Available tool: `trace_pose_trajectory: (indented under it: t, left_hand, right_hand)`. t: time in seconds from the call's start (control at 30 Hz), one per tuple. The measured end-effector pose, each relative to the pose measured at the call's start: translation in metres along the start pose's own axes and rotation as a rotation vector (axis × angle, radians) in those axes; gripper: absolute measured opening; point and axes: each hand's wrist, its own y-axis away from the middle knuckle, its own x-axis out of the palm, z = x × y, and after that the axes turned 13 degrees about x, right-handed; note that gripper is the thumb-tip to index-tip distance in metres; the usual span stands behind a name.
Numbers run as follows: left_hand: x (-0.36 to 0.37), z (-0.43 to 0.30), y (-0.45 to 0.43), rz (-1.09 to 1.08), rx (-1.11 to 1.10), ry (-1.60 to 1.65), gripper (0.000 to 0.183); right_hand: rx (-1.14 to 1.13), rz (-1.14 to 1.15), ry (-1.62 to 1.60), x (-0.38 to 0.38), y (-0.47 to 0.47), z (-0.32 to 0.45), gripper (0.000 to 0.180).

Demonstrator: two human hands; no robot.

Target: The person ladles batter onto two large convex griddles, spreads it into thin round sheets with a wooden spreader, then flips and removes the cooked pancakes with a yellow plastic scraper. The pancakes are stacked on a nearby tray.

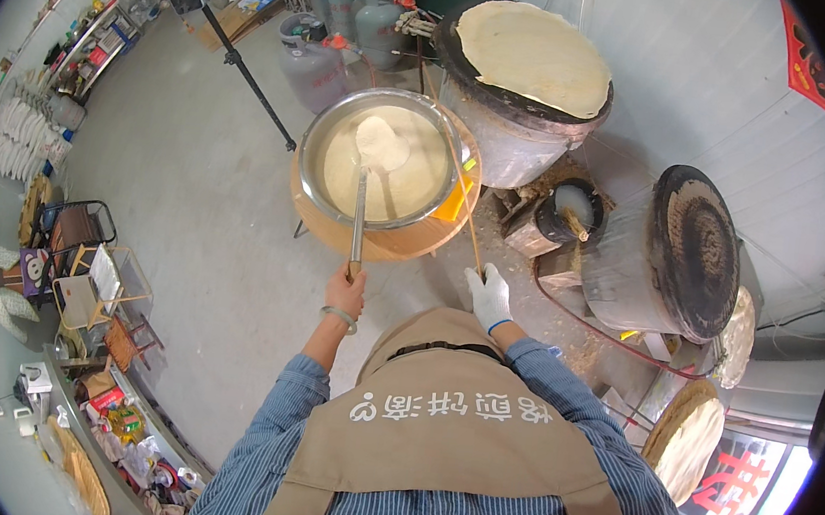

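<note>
My left hand (pixel 345 294), bare with a bangle at the wrist, grips the handle of a long metal ladle (pixel 360 214). The ladle's bowl, full of pale batter, is over or in the batter (pixel 420 183) of a wide steel basin (pixel 306 171). The basin stands on a round wooden table (pixel 383 245). In a white glove, my right hand (pixel 490 293) is closed on a long thin wooden stick (pixel 470 222), which slants up past the basin's right side. Beyond it, a large thin pancake (pixel 535 55) lies on a round black griddle (pixel 469 79), its edge hanging slightly over the rim.
A second round griddle (pixel 696 250) stands at right, near a small bucket (pixel 580 203) holding a brush. Gas cylinders (pixel 312 66) stand behind the basin. A thin black tripod (pixel 250 78) is at upper left. A red hose (pixel 593 333) crosses the floor. Stacked flatbreads (pixel 687 445) lie at lower right.
</note>
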Motion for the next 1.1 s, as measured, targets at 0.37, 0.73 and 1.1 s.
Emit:
trace_pose_trajectory:
  t: [0.37,0.73,1.1]
  left_hand:
    - [0.016,0.002,-0.001,-0.019,-0.144,0.445,0.013]
    - [0.051,-0.122,0.085,-0.068,-0.073,0.656,0.032]
    - [0.051,-0.118,0.046,-0.149,-0.206,0.842,0.036]
  right_hand:
    - [-0.126,0.069,0.093,-0.041,0.003,-0.041,0.045]
    - [-0.370,-0.025,0.134,-0.139,-0.031,-0.122,0.031]
    - [-0.216,0.131,0.001,-0.203,-0.022,-0.176,0.056]
